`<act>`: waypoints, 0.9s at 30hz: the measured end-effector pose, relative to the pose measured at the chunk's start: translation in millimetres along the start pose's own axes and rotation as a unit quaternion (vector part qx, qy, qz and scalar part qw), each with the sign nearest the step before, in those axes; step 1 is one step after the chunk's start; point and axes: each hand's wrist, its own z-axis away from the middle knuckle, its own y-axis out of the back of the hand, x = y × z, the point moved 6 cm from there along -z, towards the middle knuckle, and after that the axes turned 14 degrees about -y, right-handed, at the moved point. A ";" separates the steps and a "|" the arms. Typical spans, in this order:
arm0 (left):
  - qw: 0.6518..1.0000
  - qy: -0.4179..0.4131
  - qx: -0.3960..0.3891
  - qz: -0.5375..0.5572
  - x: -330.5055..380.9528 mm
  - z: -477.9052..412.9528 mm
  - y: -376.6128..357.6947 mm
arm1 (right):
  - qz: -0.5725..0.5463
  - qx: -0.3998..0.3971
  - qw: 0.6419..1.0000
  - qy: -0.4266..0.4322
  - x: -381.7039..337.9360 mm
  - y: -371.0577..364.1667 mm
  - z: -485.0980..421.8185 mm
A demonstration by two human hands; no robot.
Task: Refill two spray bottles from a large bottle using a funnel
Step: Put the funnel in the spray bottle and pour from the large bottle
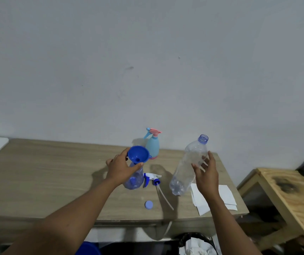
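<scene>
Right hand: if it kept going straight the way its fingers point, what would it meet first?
The right hand would probably meet only the large clear bottle it already holds; beyond that, the wall, though depth is unclear.

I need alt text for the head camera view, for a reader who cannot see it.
A person's left hand steadies a blue funnel in a clear spray bottle, while the right hand holds a nearly empty large bottle, uncapped. On the wooden table lie a spray head and cap; a light blue spray bottle stands behind.
</scene>
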 end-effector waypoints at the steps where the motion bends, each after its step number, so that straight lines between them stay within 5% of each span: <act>1: 1.000 0.001 0.000 0.001 -0.7 0.1 -0.2 | -0.001 -0.003 1.000 -0.003 1.3 -1.5 -0.3; 6: 1.000 0.007 0.003 0.005 1.3 2.3 3.4 | -0.048 0.096 0.994 -0.008 5.4 3.5 18.1; 9: 1.000 0.005 0.010 0.017 6.9 3.1 7.4 | -0.025 0.169 0.982 0.080 1.9 -5.1 47.0; 13: 1.000 0.009 0.003 0.029 9.3 3.0 9.2 | 0.036 -0.002 0.991 0.129 -9.1 -65.6 49.8; 18: 0.999 0.010 -0.008 0.051 9.1 1.0 13.6 | 0.012 -0.165 0.985 -0.040 -21.0 -133.2 21.4; 27: 0.994 0.027 -0.047 0.090 2.7 3.8 15.1 | -0.066 -0.217 0.956 -0.187 -26.7 -165.8 7.9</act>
